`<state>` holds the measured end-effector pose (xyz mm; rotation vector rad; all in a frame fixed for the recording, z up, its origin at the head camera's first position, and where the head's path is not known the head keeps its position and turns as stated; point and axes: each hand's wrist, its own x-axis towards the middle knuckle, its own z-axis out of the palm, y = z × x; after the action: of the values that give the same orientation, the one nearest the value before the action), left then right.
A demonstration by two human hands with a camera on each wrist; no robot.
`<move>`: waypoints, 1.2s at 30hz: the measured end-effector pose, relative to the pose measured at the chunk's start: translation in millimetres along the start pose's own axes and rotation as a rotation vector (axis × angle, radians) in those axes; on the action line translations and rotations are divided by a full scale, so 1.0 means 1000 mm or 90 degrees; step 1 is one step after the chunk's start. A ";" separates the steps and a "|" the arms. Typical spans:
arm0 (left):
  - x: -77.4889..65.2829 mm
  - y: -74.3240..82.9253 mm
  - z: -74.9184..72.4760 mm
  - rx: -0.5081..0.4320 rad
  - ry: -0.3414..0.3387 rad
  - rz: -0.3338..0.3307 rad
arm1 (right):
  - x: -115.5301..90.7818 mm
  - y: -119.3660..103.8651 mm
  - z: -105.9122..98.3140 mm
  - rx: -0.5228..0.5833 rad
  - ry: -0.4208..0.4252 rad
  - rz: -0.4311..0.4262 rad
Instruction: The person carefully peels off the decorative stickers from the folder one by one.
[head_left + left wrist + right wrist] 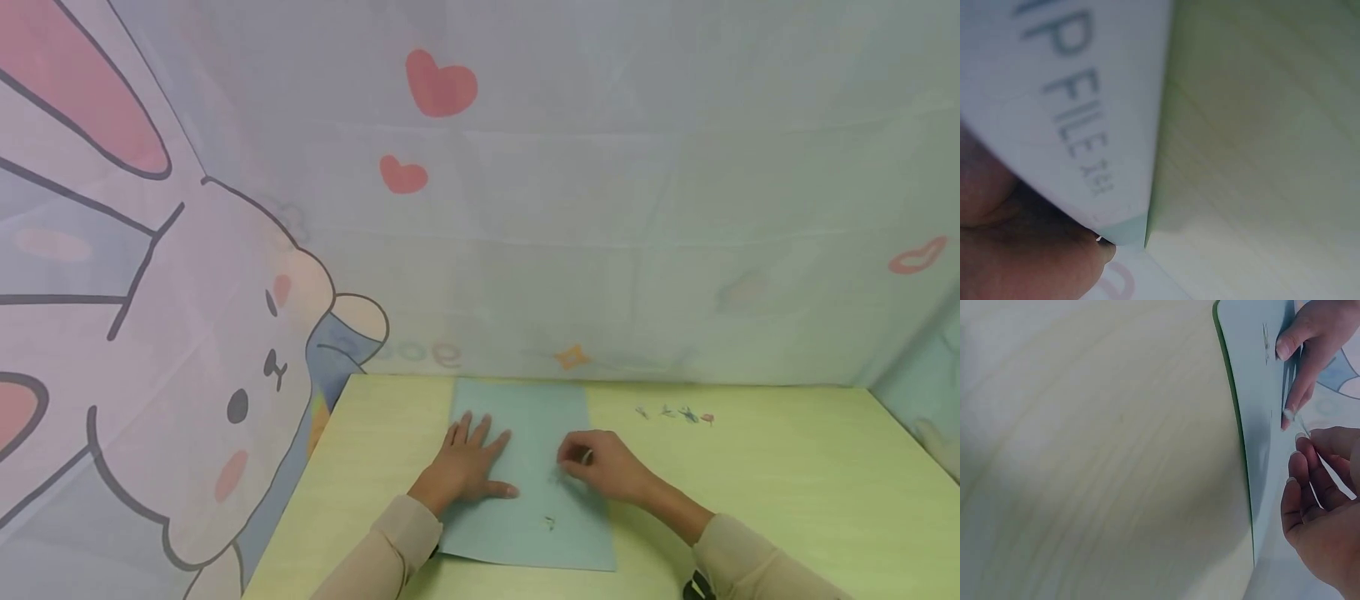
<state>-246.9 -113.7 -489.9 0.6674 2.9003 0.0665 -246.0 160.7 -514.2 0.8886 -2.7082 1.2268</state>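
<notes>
A light-blue file folder (525, 408) lies flat on the table. My left hand (471, 465) rests on its left half, fingers spread and thumb pointing right. Over the folder's right half, my right hand (609, 465) pinches a thin, clear sticker-like piece (1304, 424) between thumb and forefinger, its other fingers curled. Nearer the folder's front edge sits a small flower sticker (550, 523). Up close in the left wrist view, part of my left hand (1035, 262) shows beside a pale surface printed with "FILE" (1075, 119).
Several small flower pieces (687, 414) lie in a row on the pale yellow-green table (780, 483), right of the folder. Behind the table hangs a cloth (600, 208) printed with a rabbit and hearts.
</notes>
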 end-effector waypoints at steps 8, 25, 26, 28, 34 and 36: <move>0.002 -0.003 0.004 -0.008 0.001 -0.001 | -0.004 0.007 -0.003 -0.005 0.009 -0.011; 0.002 -0.002 0.003 0.002 0.005 0.002 | -0.016 0.023 -0.028 -0.031 0.052 0.016; 0.001 -0.002 0.003 0.003 0.005 0.003 | -0.017 0.024 -0.030 -0.031 0.056 0.018; 0.001 -0.001 0.002 0.004 0.005 0.003 | -0.019 0.026 -0.035 -0.029 0.065 0.025; 0.002 -0.001 0.002 0.000 0.004 0.001 | -0.024 0.031 -0.045 -0.027 0.094 0.053; 0.002 -0.002 0.003 0.002 0.005 0.001 | -0.025 0.034 -0.048 -0.030 0.104 0.060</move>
<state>-248.7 -114.3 -492.9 0.6719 2.9076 0.0653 -251.6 224.3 -510.5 0.6316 -2.6641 1.1886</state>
